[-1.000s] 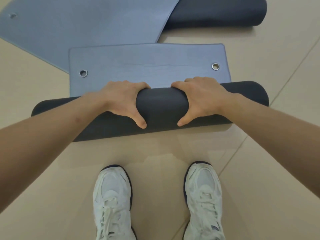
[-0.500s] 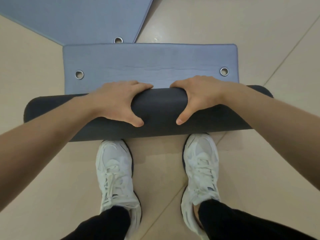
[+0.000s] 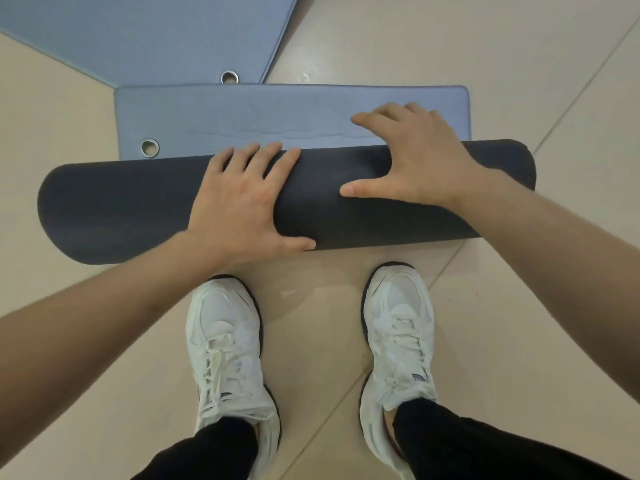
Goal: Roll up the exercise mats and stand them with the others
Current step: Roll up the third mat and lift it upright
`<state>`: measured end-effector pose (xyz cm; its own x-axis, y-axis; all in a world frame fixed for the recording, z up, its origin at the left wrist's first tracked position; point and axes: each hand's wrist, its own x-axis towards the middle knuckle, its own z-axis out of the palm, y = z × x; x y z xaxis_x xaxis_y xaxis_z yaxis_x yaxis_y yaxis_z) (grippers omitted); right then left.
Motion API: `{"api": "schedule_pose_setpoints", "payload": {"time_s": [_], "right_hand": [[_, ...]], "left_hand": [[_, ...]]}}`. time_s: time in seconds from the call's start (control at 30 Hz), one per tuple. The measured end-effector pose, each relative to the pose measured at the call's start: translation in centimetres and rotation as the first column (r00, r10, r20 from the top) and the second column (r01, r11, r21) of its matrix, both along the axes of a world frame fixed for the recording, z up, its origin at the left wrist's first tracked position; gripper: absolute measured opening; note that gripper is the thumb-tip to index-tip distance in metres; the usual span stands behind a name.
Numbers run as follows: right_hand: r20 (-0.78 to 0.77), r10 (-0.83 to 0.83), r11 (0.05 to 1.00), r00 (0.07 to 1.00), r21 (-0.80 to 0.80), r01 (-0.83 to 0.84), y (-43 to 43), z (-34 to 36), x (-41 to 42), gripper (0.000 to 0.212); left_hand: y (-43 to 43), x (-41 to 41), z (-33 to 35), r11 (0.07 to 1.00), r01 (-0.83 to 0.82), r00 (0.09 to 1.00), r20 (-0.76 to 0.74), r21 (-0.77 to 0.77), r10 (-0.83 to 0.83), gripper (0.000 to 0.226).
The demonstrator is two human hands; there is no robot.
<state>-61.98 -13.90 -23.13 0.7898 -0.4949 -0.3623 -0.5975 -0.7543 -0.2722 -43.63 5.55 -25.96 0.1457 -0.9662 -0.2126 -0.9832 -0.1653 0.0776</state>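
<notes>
Trainers [image 3: 225,344], white, pair: at 6 o'clock, toes toward 12, planted just short of the roll on the tiled floor [image 3: 519,306], apparently so the person can lean over the work. Rolled mat [image 3: 138,209]: dark cylinder lying across the centre from 9 to 3 o'clock, on the floor. Left hand [image 3: 239,206]: open, palm and straight fingers pressed flat on the roll's top, likely to keep the coil tight and drive it forward. Right hand [image 3: 412,157]: open, fingers spread; thumb on the roll, fingers reaching past its far edge over the flat tail; contact there cannot be told. Flat tail [image 3: 277,112]: short blue-grey strip at 12 o'clock, eyelet [image 3: 150,147] at its left corner; little left to roll, by judgement. Second mat [image 3: 138,32]: at 11 o'clock, lying flat, one corner meeting the tail's far edge; not yet rolled.
</notes>
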Motion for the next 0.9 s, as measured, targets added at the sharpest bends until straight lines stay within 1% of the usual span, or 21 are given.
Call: {"api": "schedule_pose_setpoints", "payload": {"time_s": [0.07,0.1,0.17,0.23,0.3,0.37,0.4,0.47,0.53,0.57,0.6,0.67,0.73,0.8,0.87,0.9], "right_hand": [[0.188,0.024,0.997,0.982,-0.082,-0.008,1.3,-0.4,-0.6,0.104],[0.256,0.051,0.99,0.965,-0.143,-0.015,2.1,-0.8,-0.9,0.101],[0.328,0.092,0.966,0.94,-0.258,-0.004,3.6,-1.7,-1.6,0.096],[0.306,0.099,0.948,0.947,-0.319,0.003,4.6,-2.8,-2.1,0.095],[0.203,0.09,0.941,0.975,-0.338,-0.016,4.9,-3.7,-2.3,0.1],[0.121,0.094,0.936,0.988,-0.35,-0.046,4.3,-4.1,-2.0,0.104],[0.104,0.098,0.935,0.99,-0.349,-0.056,3.8,-4.1,-1.7,0.105],[0.094,0.103,0.939,0.99,-0.337,-0.065,2.7,-3.9,-1.1,0.106],[0.087,0.109,0.946,0.99,-0.316,-0.076,1.5,-3.7,-0.4,0.106],[0.08,0.112,0.949,0.99,-0.304,-0.083,0.8,-3.5,0.0,0.106],[0.069,0.117,0.954,0.991,-0.285,-0.093,0.0,-3.2,0.5,0.106],[0.046,0.127,0.968,0.991,-0.224,-0.114,-1.7,-2.6,1.6,0.105],[0.032,0.112,0.985,0.993,-0.134,-0.107,-3.3,-1.9,2.7,0.104],[0.015,0.097,0.994,0.995,-0.048,-0.096,-4.5,-1.3,3.5,0.105],[0.013,0.092,0.996,0.996,-0.017,-0.091,-5.2,-1.1,3.8,0.107],[0.029,0.089,0.996,0.996,-0.032,-0.089,-5.4,-1.0,3.8,0.107]], "left_hand": [[-1.8,1.3,0.5,0.999,0.007,0.999,-0.033,0.051,-0.005,0.125],[-2.8,2.0,0.8,0.995,0.002,0.998,-0.06,0.096,0.004,0.126],[-4.7,3.4,1.1,0.98,-0.023,0.988,-0.144,0.195,0.052,0.127],[-6.4,4.7,1.4,0.959,-0.046,0.96,-0.252,0.279,0.12,0.128],[-7.8,5.7,1.9,0.947,-0.067,0.933,-0.316,0.313,0.17,0.126],[-8.4,5.9,2.0,0.96,-0.065,0.948,-0.284,0.273,0.145,0.123],[-8.3,5.8,1.9,0.975,-0.061,0.964,-0.24,0.212,0.112,0.119],[-7.2,4.9,1.6,0.998,-0.07,0.984,-0.166,0.0,0.069,0.1],[-5.0,3.4,1.1,0.967,-0.094,0.989,-0.136,-0.236,0.063,0.076],[-4.0,2.5,0.9,0.945,-0.1,0.991,-0.119,-0.312,0.065,0.07],[-3.0,1.5,0.6,0.931,-0.1,0.993,-0.097,-0.351,0.07,0.067],[-1.5,0.0,-0.2,0.93,-0.104,0.995,-0.04,-0.352,0.096,0.073],[-1.0,-0.3,-1.1,0.945,-0.113,0.992,0.022,-0.306,0.126,0.084],[-1.1,0.3,-1.7,0.965,-0.093,0.989,0.085,-0.246,0.117,0.096],[-1.6,1.1,-1.9,0.977,-0.054,0.988,0.13,-0.205,0.082,0.105],[-2.0,1.5,-1.9,0.98,-0.047,0.987,0.143,-0.193,0.075,0.108]]}}
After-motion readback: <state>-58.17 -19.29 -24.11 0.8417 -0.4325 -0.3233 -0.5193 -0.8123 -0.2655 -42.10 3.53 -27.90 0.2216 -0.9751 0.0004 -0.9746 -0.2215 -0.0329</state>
